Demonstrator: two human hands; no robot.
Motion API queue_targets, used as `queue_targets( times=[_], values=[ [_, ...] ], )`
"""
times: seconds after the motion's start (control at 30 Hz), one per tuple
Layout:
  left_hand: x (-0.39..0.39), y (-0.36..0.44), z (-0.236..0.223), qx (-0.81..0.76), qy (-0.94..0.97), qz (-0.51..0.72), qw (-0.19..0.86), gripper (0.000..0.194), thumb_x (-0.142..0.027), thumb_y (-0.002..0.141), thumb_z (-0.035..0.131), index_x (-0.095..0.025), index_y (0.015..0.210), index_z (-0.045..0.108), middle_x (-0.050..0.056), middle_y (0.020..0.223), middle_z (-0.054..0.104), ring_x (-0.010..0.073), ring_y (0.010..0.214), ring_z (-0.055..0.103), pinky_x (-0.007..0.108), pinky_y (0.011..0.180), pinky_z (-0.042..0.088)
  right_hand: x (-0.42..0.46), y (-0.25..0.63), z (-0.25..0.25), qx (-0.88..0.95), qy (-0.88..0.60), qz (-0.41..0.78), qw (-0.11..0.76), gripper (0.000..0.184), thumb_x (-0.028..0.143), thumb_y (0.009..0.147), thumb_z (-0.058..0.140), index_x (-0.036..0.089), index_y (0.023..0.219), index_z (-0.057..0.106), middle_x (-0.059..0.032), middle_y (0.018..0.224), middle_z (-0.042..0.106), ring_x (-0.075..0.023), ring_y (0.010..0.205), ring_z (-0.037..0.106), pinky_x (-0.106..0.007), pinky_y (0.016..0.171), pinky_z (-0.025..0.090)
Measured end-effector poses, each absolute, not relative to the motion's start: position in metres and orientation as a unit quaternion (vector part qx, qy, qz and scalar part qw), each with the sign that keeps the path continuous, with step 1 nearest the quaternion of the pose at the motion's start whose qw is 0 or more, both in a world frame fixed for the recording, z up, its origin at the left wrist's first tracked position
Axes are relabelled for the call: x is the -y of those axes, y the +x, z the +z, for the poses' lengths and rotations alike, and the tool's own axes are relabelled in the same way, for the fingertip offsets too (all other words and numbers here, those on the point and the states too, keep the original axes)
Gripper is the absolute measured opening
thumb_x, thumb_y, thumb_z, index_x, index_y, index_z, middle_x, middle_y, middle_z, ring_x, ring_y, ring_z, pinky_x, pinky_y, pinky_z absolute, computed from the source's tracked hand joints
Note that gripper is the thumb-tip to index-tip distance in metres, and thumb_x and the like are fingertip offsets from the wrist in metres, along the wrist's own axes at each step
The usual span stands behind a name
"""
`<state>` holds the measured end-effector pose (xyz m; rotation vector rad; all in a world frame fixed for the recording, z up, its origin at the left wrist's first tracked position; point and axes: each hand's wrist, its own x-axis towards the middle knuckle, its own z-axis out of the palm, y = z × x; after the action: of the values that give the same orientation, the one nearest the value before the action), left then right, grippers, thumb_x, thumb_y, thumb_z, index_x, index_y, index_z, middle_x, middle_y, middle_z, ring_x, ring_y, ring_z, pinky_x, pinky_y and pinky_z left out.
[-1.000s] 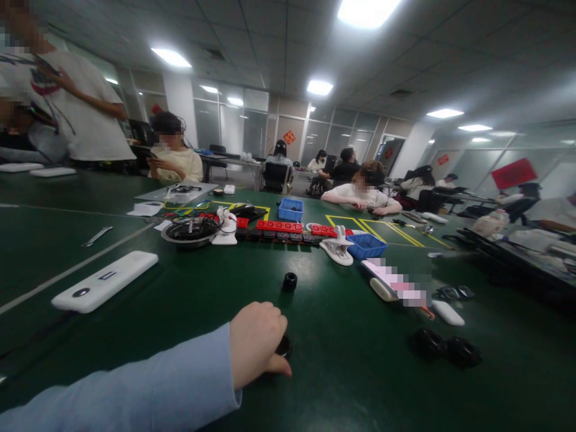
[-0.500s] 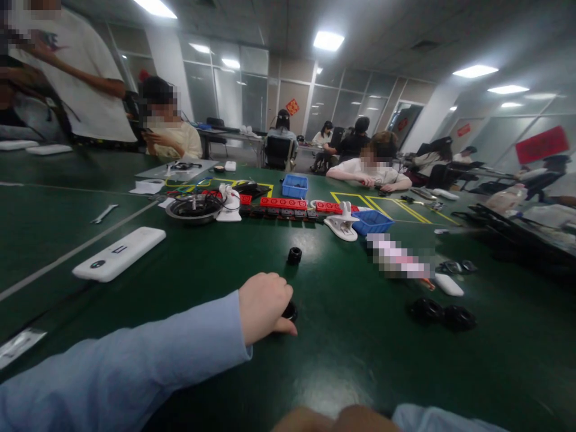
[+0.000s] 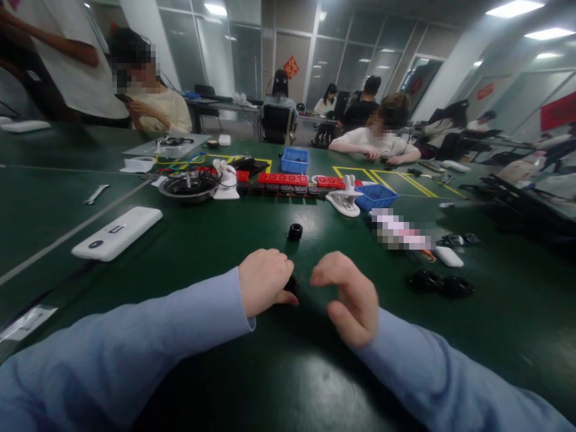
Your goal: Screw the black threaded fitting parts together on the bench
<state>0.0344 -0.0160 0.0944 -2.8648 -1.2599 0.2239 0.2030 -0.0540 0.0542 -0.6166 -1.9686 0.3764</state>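
My left hand (image 3: 267, 281) is closed around a black round part (image 3: 293, 284) at the middle of the green table (image 3: 252, 360); the fingers hide most of it. It looks like a small wheel or ring, but its kind is unclear. To its right, my right hand (image 3: 348, 294) hovers with fingers curved and thumb apart, holding nothing and facing the part across a small gap. Just beyond both hands stands a small black cylinder (image 3: 295, 232) with a hole in its top. Two thick black rings (image 3: 443, 283) lie side by side at the right.
Farther back are red-and-black strips (image 3: 283, 181), white clamps (image 3: 344, 198), blue baskets (image 3: 377, 196) and a round metal dish (image 3: 189, 186). A white oblong device (image 3: 117, 233) and a wrench (image 3: 96, 194) lie left. One co-worker (image 3: 378, 141) sits across the table.
My right hand has risen from the bottom edge to beside the part, its fingers apart. The left hand keeps its hold. The view has tilted down slightly.
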Motion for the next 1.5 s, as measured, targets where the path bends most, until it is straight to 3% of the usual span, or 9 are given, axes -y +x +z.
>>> queue_targets(
  times=[0.07,0.23,0.4,0.67,1.07,1.17,1.27,1.37,1.5],
  values=[
    [0.017,0.034,0.095,0.404,-0.912,0.074,0.004,0.044,-0.053,0.077,0.066,-0.010,0.090,0.065,0.010,0.089,0.066,0.0269,0.088,0.062,0.034,0.073,0.047,0.031,0.210,0.033,0.809,-0.302,0.165,0.477,0.033,0.046,0.092,0.037,0.019,0.101,0.055,-0.0066,0.084,0.059,-0.0190,0.076,0.057,-0.035,0.070,0.047],
    [0.019,0.033,0.096,0.403,-0.912,0.079,-0.004,0.045,-0.052,0.079,0.064,-0.009,0.092,0.064,0.012,0.091,0.066,0.0277,0.089,0.061,0.035,0.074,0.047,0.003,0.222,-0.004,0.825,-0.339,0.305,0.334,0.072,0.066,0.081,0.047,0.017,0.133,0.040,-0.0115,0.105,0.060,-0.0240,0.094,0.057,-0.040,0.083,0.045],
    [0.016,0.032,0.097,0.395,-0.915,0.078,-0.014,0.045,-0.052,0.078,0.064,-0.009,0.092,0.065,0.012,0.092,0.066,0.0282,0.090,0.061,0.035,0.073,0.047,-0.001,0.220,0.000,0.878,-0.288,0.291,0.249,0.069,0.069,0.069,0.060,0.016,0.112,0.061,-0.0116,0.105,0.065,-0.0267,0.097,0.058,-0.043,0.089,0.041],
    [0.012,0.032,0.095,0.396,-0.915,0.076,-0.018,0.050,-0.058,0.076,0.063,-0.010,0.091,0.065,0.011,0.089,0.066,0.0277,0.088,0.062,0.034,0.071,0.045,-0.007,0.218,-0.004,0.891,-0.300,0.253,0.228,0.045,0.048,0.071,0.071,0.016,0.103,0.065,-0.0114,0.108,0.064,-0.0248,0.099,0.055,-0.041,0.089,0.042],
    [0.002,0.021,0.093,0.368,-0.927,0.055,-0.038,0.055,-0.062,0.072,0.065,-0.012,0.095,0.064,0.010,0.094,0.065,0.0258,0.088,0.061,0.032,0.073,0.044,-0.004,0.211,0.000,0.883,-0.327,0.250,0.226,0.043,0.044,0.068,0.076,0.018,0.101,0.065,-0.0082,0.103,0.065,-0.0235,0.092,0.057,-0.040,0.084,0.044],
    [-0.007,0.012,0.098,0.289,-0.955,0.009,-0.068,0.053,-0.052,0.070,0.071,-0.017,0.109,0.062,0.008,0.107,0.063,0.0248,0.101,0.058,0.032,0.084,0.042,-0.005,0.212,-0.002,0.888,-0.319,0.246,0.221,0.042,0.042,0.068,0.076,0.020,0.102,0.065,-0.0071,0.106,0.064,-0.0239,0.096,0.056,-0.040,0.087,0.043],
    [-0.016,0.009,0.100,0.214,-0.964,-0.017,-0.159,0.041,-0.029,0.073,0.072,-0.021,0.113,0.062,0.006,0.117,0.061,0.0219,0.110,0.055,0.031,0.093,0.040,-0.006,0.214,-0.003,0.891,-0.318,0.244,0.212,0.042,0.041,0.068,0.076,0.020,0.104,0.065,-0.0068,0.105,0.063,-0.0241,0.097,0.055,-0.040,0.087,0.044],
    [-0.025,0.012,0.096,0.169,-0.949,0.008,-0.268,0.038,-0.012,0.073,0.069,-0.021,0.110,0.065,0.005,0.117,0.063,0.0183,0.111,0.056,0.027,0.096,0.040,-0.007,0.214,-0.002,0.895,-0.306,0.251,0.204,0.038,0.039,0.069,0.075,0.020,0.100,0.067,-0.0063,0.101,0.063,-0.0237,0.096,0.056,-0.040,0.086,0.044],
    [-0.032,0.016,0.090,0.163,-0.936,0.039,-0.309,0.039,-0.006,0.071,0.067,-0.018,0.108,0.066,0.006,0.115,0.065,0.0171,0.107,0.058,0.025,0.093,0.042,-0.008,0.214,-0.001,0.902,-0.296,0.251,0.189,0.037,0.039,0.070,0.075,0.021,0.101,0.067,-0.0076,0.107,0.063,-0.0250,0.099,0.056,-0.043,0.088,0.043]
  ],
)
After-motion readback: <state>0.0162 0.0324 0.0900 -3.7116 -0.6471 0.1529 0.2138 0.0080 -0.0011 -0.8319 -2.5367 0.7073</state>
